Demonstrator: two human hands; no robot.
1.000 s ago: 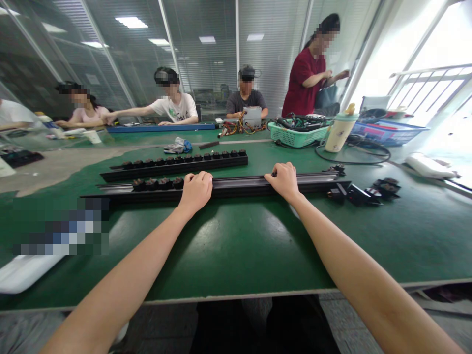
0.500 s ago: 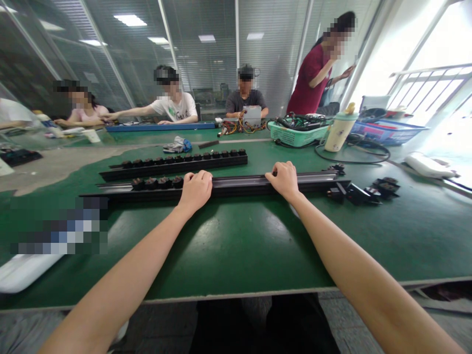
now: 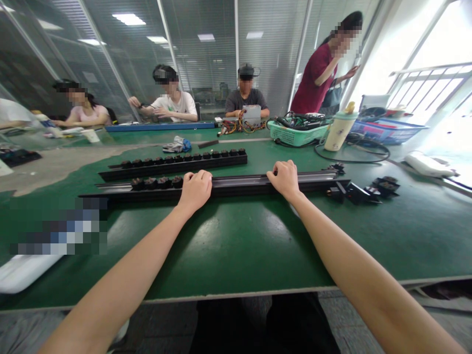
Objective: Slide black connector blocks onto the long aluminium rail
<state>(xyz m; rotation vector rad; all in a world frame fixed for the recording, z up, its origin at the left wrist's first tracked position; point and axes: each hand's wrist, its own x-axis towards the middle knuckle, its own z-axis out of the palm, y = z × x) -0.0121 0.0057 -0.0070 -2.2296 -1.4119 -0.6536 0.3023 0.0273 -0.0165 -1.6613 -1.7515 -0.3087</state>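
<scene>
A long black channel rail with a grey inner track lies across the table in front of me. My left hand is closed over its middle, right beside a short row of black socket-like modules seated in the channel. Farther right, my right hand is closed on the same rail, thumb and fingers curled over its edge. A small dark bit shows by the right fingertips, too little to name. Bare track lies between the hands. Loose black modules sit past the rail's right end.
Behind lies a second black rail filled with modules. Farther off are a grey-blue glove, a green basket of cables and a cream tumbler. A white object lies at left. Several people are across the table.
My left hand stays in place on the rail; my right hand has hardly shifted. Across the table, a person in white has drawn back an outstretched arm. The standing person has moved slightly right.
</scene>
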